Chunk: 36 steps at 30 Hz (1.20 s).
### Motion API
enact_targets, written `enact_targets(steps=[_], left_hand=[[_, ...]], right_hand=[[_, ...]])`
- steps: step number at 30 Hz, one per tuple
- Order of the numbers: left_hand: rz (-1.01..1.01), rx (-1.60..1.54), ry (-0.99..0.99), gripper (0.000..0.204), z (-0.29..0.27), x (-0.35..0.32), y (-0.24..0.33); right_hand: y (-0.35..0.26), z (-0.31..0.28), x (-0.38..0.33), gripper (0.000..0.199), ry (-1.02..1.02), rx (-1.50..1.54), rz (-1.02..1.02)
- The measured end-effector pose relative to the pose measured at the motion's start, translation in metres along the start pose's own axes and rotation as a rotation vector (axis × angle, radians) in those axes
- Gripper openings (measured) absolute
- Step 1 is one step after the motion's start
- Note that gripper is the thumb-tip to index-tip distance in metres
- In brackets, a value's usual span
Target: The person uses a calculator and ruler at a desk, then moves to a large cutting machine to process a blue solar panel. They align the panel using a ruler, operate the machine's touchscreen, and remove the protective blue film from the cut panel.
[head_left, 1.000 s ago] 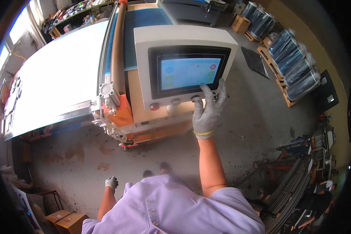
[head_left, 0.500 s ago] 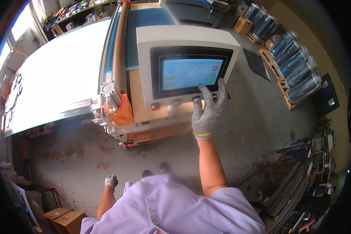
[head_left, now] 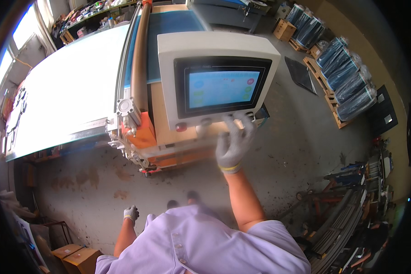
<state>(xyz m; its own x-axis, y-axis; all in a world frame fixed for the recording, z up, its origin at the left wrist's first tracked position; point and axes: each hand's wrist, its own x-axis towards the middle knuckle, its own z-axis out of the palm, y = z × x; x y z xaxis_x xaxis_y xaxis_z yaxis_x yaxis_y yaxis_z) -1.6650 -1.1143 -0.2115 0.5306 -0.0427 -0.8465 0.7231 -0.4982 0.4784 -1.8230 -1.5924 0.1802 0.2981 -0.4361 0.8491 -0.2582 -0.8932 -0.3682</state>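
A white control box (head_left: 214,44) with a lit touchscreen (head_left: 223,89) stands in front of me. Along its lower edge sit a red button (head_left: 181,127) and dark knobs. My right hand (head_left: 235,144), in a grey knit glove with a yellow cuff, is raised just below the screen's lower right part. Its fingers are spread, somewhat blurred, and hold nothing; the fingertips overlap the row of knobs, and I cannot tell whether they touch. Low at my left side hangs my left hand (head_left: 131,213), also gloved, its fingers curled in with nothing visible in them.
Left of the box lies a large bright white table (head_left: 68,86) with a long brown roller (head_left: 142,59) and metal fittings (head_left: 128,109) at its edge. Wrapped rolls (head_left: 347,77) stand on pallets at the right. Metal bars (head_left: 338,219) lie lower right; cardboard boxes (head_left: 80,258) lower left.
My right hand has drawn back from the screen's lower right corner, down and slightly left toward me. My left hand stays at my side.
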Motion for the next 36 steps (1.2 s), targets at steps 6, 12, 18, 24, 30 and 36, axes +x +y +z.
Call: enact_targets(steps=[6, 12, 18, 24, 30, 36], left_hand=[[-0.006, 0.009, 0.031, 0.031, 0.002, -0.002, -0.007], [0.068, -0.003, -0.036, 0.030, 0.041, -0.008, 0.023], [-0.002, -0.069, 0.143, 0.028, -0.016, -0.012, -0.007], [-0.030, -0.016, 0.093, 0.023, 0.013, -0.011, -0.015], [0.133, -0.014, 0.145, 0.026, 0.041, -0.037, 0.033], [0.153, 0.075, 0.308, 0.039, 0.034, -0.061, 0.022]], right_hand=[[0.012, 0.058, -0.111, 0.019, -0.721, 0.226, 0.008], [0.267, -0.011, -0.550, 0.048, -1.632, -0.097, 0.797], [0.242, -0.103, -0.519, 0.039, -1.429, -0.177, 1.758], [0.310, -0.091, -0.504, 0.025, -0.714, 0.191, 1.982], [0.265, 0.057, -0.493, 0.037, -1.020, 0.061, 1.148], [0.171, 0.107, -0.408, 0.048, -1.302, 0.019, 1.044]])
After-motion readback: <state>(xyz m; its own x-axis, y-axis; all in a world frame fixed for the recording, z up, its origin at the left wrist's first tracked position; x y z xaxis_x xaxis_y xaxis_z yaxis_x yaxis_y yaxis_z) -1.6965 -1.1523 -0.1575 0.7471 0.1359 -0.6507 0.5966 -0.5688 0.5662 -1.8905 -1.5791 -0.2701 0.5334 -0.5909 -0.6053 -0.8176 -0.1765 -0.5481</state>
